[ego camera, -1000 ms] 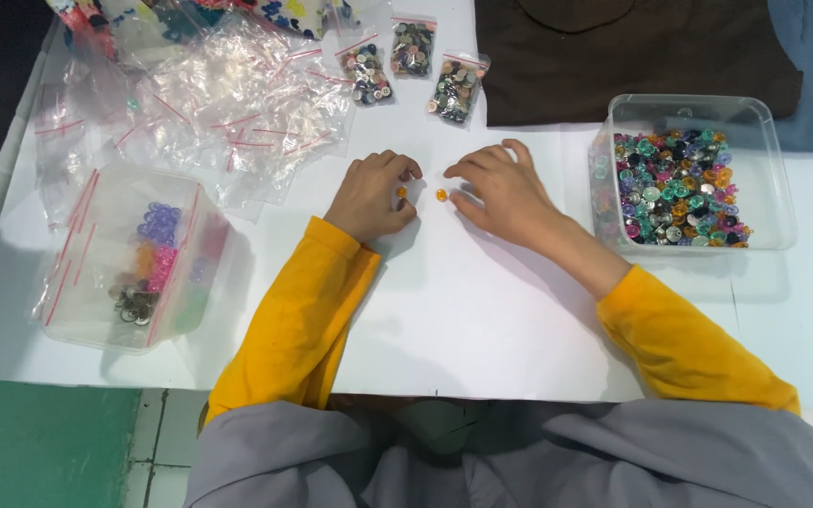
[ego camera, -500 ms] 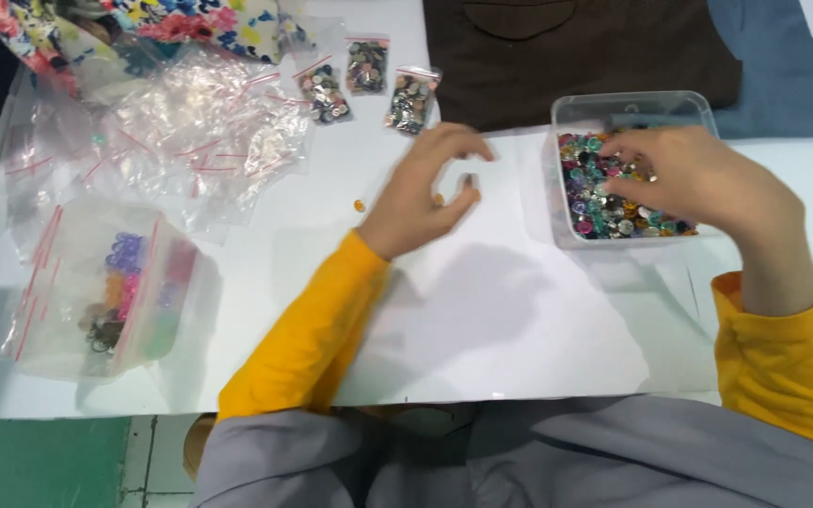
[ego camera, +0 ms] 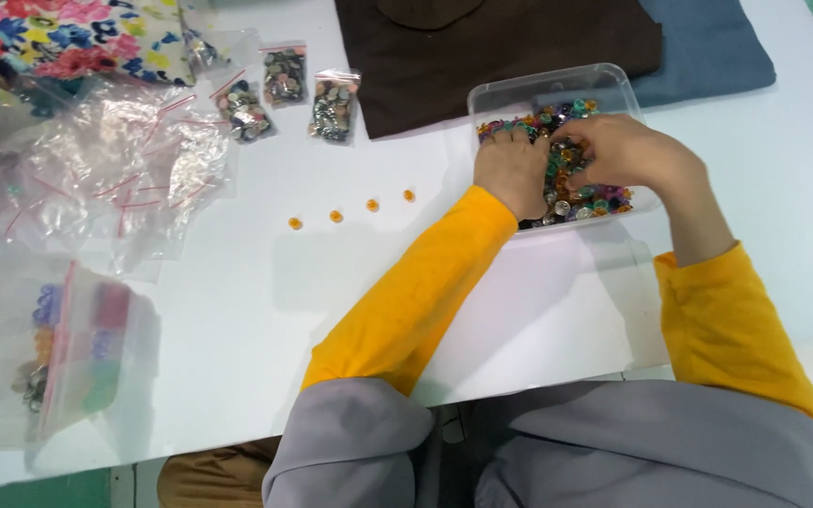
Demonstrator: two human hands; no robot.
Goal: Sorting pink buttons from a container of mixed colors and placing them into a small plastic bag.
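Both my hands are inside a clear plastic box (ego camera: pixel 557 87) filled with several small coloured gems (ego camera: pixel 587 196). My left hand (ego camera: pixel 512 171) rests on the gems at the box's left side, fingers spread into the pile. My right hand (ego camera: pixel 621 150) lies over the middle of the pile, fingers curled among the gems; whether it holds one is hidden. To the left of the box, a row of small orange gems (ego camera: pixel 351 211) lies on the white table (ego camera: pixel 237 310).
A heap of empty clear zip bags (ego camera: pixel 124 174) lies at the left. A clear container with sorted colours (ego camera: pixel 44 357) sits near the left front. Three small filled bags (ego camera: pixel 284 94) lie at the back, next to brown cloth (ego camera: pixel 501 47) and blue cloth (ego camera: pixel 708 52).
Both hands left the spot where they placed an orange gem and moved right into the box; the left hand followed the right. The camera view shifted right.
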